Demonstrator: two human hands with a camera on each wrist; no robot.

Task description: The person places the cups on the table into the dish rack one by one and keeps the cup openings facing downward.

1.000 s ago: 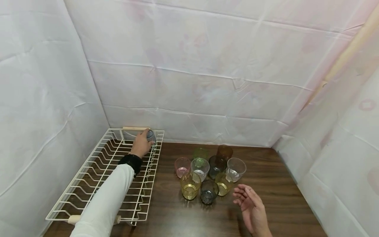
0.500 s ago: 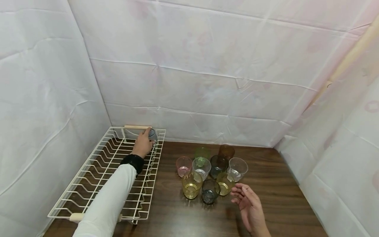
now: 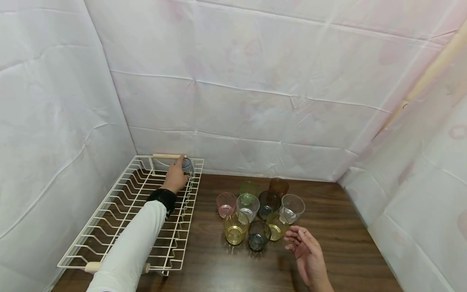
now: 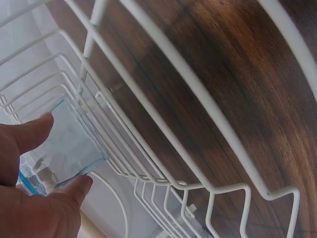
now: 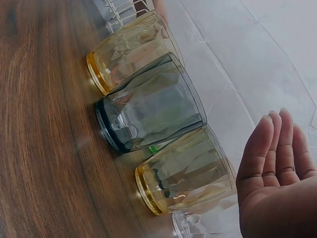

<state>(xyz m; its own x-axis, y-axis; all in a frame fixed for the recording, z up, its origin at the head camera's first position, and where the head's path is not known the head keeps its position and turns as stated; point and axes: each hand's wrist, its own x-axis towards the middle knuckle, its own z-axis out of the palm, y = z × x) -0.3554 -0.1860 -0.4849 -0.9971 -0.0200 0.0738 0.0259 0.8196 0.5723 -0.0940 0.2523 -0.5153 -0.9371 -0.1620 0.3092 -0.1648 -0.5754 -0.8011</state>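
Observation:
At the far right corner of the white wire dish rack [image 3: 118,199], my left hand [image 3: 175,177] holds a bluish clear glass [image 3: 188,166]. In the left wrist view the glass [image 4: 67,141] sits among the rack's wires, with the thumb and a finger on either side of it. My right hand [image 3: 308,255] is raised with slightly bent fingers and holds nothing. Nearest to it is a yellow glass [image 3: 276,232]; a dark grey glass [image 5: 148,106] and another yellow glass [image 3: 235,233] stand alongside.
Behind the front glasses stand a pink glass [image 3: 226,206], a green one [image 3: 248,188], a brown one [image 3: 279,186], a dark one [image 3: 269,207] and clear ones [image 3: 293,206]. Pale sheeting [image 3: 233,101] walls the wooden table [image 3: 339,227] at the back and sides.
The head view has shifted slightly. My left hand stays on the glass at the rack's far corner, and my right hand hovers in nearly the same place.

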